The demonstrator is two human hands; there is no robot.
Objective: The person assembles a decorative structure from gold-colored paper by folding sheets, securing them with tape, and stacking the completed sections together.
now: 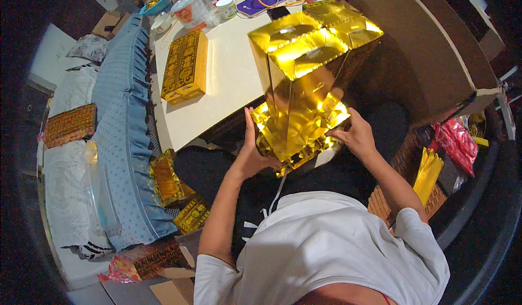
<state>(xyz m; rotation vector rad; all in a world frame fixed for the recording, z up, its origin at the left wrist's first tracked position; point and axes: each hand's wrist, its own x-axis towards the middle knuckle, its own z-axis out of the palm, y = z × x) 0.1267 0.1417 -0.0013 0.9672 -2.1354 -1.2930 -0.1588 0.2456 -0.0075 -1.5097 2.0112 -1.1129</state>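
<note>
Over my lap stands a tall, shiny gold foil paper structure [280, 109], with flat sides, a flared, boxy top and a crinkled, frilled base. My left hand [253, 155] grips the base at its left, the fingers up along the side and the thumb beneath the front edge. On the other side, my right hand [356, 136] pinches the frilled rim between thumb and fingers. The structure leans slightly away from me toward the table. Its far side is hidden.
A gold patterned box [185, 65] lies on the white table [231, 79], with tubs, a purple notebook [261, 4] and cables behind. A large cardboard box [424, 49] stands at right. To the left is a blue-covered seat [122, 103]. Yellow foil sheets [428, 174] lie low at right.
</note>
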